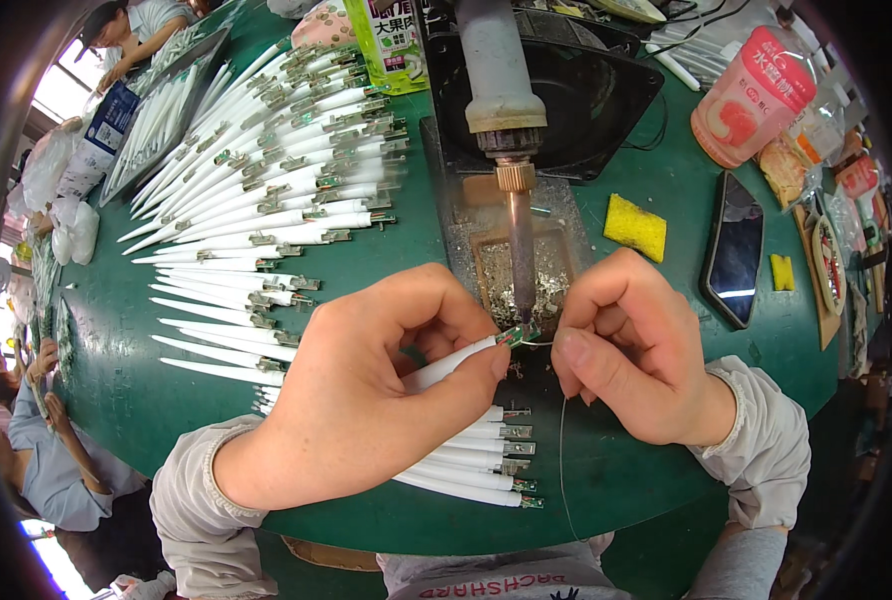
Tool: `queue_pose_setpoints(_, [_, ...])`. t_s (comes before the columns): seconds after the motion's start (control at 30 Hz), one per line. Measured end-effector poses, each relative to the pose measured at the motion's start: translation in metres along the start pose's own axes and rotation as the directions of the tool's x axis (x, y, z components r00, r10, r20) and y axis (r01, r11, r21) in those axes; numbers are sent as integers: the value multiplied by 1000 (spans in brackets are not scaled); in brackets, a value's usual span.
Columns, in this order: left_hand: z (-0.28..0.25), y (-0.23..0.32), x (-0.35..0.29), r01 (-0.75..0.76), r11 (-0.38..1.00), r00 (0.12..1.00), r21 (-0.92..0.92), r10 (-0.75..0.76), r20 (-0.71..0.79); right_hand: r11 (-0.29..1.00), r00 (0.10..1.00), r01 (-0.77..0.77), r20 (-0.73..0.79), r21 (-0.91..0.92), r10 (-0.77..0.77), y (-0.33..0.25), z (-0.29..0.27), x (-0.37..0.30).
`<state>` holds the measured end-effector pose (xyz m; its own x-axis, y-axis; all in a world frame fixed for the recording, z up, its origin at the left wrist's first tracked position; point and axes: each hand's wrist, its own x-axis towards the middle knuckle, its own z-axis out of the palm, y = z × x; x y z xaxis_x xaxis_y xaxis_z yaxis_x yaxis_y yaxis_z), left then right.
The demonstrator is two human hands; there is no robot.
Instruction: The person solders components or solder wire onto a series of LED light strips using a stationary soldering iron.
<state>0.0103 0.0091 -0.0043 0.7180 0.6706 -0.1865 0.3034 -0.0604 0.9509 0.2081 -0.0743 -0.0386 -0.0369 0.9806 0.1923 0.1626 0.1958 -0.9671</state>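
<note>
A white pen-shaped stylus [448, 369] is pinched between the thumb and fingers of my left hand [356, 400]. Its end with a small green circuit board [511, 337] points right, directly below the tip of a fixed soldering iron [519, 235]. The tip appears to touch the board. My right hand [638, 360] pinches thin solder wire [563, 455]; one end reaches the board, and the rest hangs toward the table's near edge. Several similar white styluses [466, 480] lie beneath my left hand, their board ends to the right.
Many styluses [256, 215] fan across the green table [366, 525] at left. Behind the iron sits a black fan [586, 110]; below it is a solder-flecked tray [556, 250]. A yellow sponge [635, 228], phone [734, 250] and pink pouch [751, 100] lie right. Other people work at left.
</note>
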Motion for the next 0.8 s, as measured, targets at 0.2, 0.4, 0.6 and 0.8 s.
queue_pose_setpoints(0.2, [-1, 4, 1, 31, 999, 999, -21, -32, -19, 997, 994, -66, 85, 27, 64, -5, -5, 1])
queue_pose_setpoints(0.4, [-2, 2, 0, 5, 1000, 1000, -22, -5, -11, 999, 996, -5, 84, 45, 1, -2, -3, 2])
queue_pose_setpoints(0.6, [-6, 6, 1, 114, 970, 993, -216, -113, 18, 999, 996, 21, 81, 48, -25, 1, -2, 3])
queue_pose_setpoints(0.8, [-4, -1, -2, 13, 1000, 1000, -28, -13, 2, 992, 995, -96, 26, 84, 94, 0, -4, 1])
